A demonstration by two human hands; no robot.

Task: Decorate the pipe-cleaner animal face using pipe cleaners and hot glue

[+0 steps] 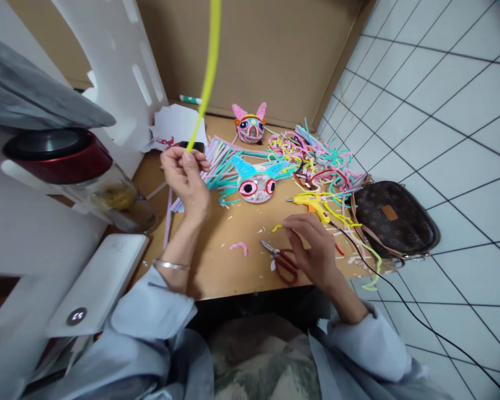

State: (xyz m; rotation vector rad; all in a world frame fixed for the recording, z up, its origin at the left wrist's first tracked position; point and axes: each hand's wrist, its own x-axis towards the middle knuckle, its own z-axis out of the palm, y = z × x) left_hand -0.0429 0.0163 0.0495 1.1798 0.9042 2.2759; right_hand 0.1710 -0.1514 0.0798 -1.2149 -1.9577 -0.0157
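My left hand (187, 180) is raised over the table's left side, thumb and fingers pinching a long yellow pipe cleaner (210, 72) that stands up past the top edge. Lower right, my right hand (310, 244) is closed, with a short curled yellow pipe cleaner piece (277, 228) at its fingertips. Red-handled scissors (285, 266) lie beneath that hand, blades pointing left. Between the hands sits a round mask-like head (256, 190) with blue ears and pink-rimmed eyes. A bent pink pipe cleaner piece (239, 247) rests in front of it.
A yellow glue gun (310, 204) trails a black cord off the right edge. Behind are a pink-eared head (250, 128) and a tangled pipe cleaner pile (316, 155). A brown bag (395, 216) stands right; a red-lidded glass jar (116, 194) and white power bank (104, 278) left.
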